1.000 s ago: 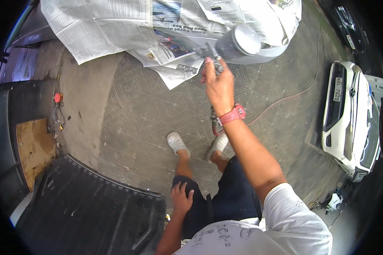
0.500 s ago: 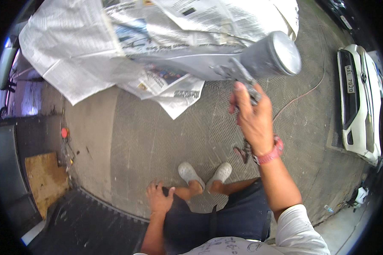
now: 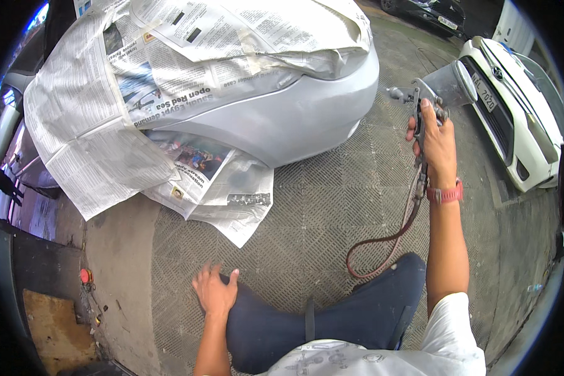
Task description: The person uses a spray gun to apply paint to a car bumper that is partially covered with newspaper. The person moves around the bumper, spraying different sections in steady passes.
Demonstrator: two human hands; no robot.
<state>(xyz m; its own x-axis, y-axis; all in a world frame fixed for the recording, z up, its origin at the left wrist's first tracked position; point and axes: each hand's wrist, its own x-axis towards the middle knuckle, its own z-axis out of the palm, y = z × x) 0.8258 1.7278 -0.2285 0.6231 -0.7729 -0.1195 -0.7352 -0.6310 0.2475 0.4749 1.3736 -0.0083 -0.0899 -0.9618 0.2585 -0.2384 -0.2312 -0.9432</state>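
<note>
My right hand (image 3: 442, 150) is closed around the handle of a metal spray gun (image 3: 418, 103) with a grey paint cup (image 3: 448, 84) on it. The gun is held upright off the right end of a silver-grey car bumper (image 3: 282, 119), apart from it, with its nozzle toward the bumper. A dark red hose (image 3: 382, 240) loops down from the handle. Masking newspaper (image 3: 81, 156) covers the car above, left of and below the painted surface. My left hand (image 3: 215, 291), empty with spread fingers, is at my left knee.
A white car (image 3: 514, 113) stands at the right, and a dark car (image 3: 429, 12) is at the far right. Textured tiles (image 3: 307, 219) cover the floor. At the lower left are a stained wooden board (image 3: 56, 326) and a small red object (image 3: 85, 276).
My right hand has carried the spray gun rightward, from in front of the bumper to beyond its right end. The view has shifted, showing more of the bumper. My left hand stays at my knee.
</note>
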